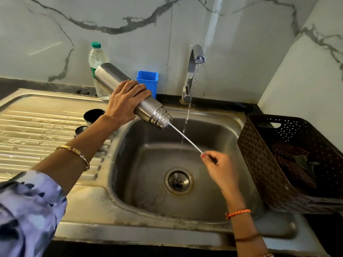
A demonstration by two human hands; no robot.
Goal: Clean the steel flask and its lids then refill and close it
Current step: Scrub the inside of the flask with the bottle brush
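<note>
At lower right of the frame the right hand (217, 164) pinches the thin brush handle (186, 139) to scrub inside, while at the centre the left hand (126, 101) grips the steel flask (118, 84) tilted mouth-down over the sink (185, 210), probably so water drains, and behind the tap (193, 71) runs.
</note>
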